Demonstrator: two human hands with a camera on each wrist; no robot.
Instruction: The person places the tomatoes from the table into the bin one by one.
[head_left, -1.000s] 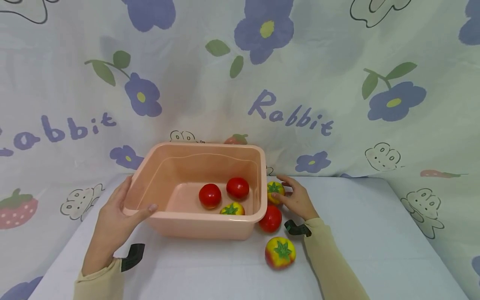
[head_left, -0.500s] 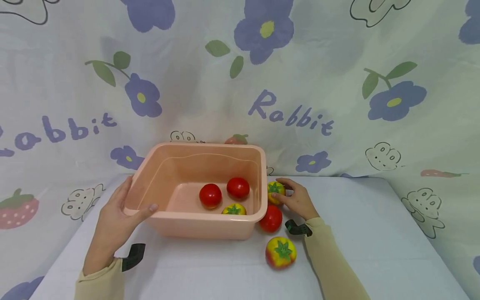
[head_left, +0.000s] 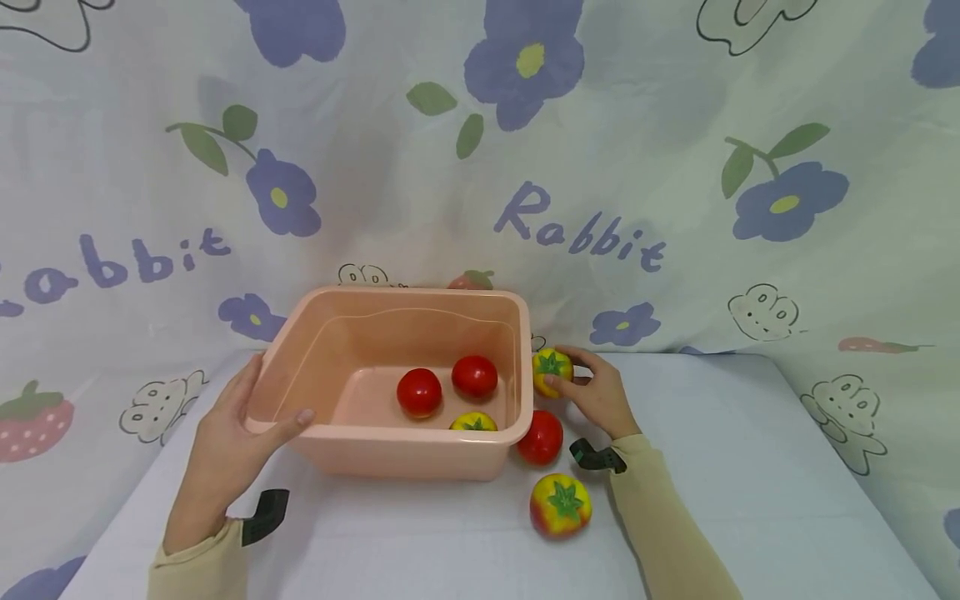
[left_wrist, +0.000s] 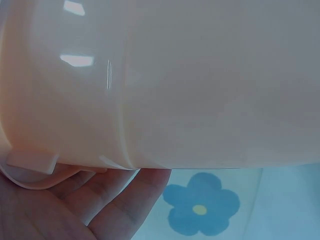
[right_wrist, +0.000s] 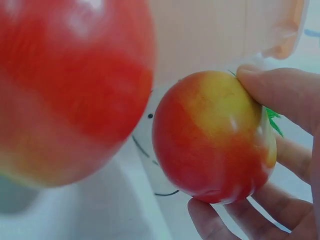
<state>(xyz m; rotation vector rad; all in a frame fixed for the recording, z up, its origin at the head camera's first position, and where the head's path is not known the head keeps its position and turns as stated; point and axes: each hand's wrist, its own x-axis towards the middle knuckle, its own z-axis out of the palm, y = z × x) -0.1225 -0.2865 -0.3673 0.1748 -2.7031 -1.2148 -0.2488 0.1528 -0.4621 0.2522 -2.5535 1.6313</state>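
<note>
My left hand grips the left end of a peach plastic bin, with the thumb over the front rim. In the left wrist view its fingers go under the bin's edge. Just beyond the bin's right wall, my right hand pinches a yellow-red tomato with a green leafy top between thumb and fingers. That tomato looks slightly raised in the right wrist view. Two red tomatoes lie in the bin, along with a yellow one partly hidden by the front rim.
A red tomato sits against the bin's right side. Nearer the front lies a yellow-red tomato. A white cloth covers the table, and a flower-printed curtain hangs behind.
My right fingers have closed on the yellow-red tomato and raised it slightly. Inside the bin, the yellow tomato has rolled a little to the right. My left hand stays on the bin.
</note>
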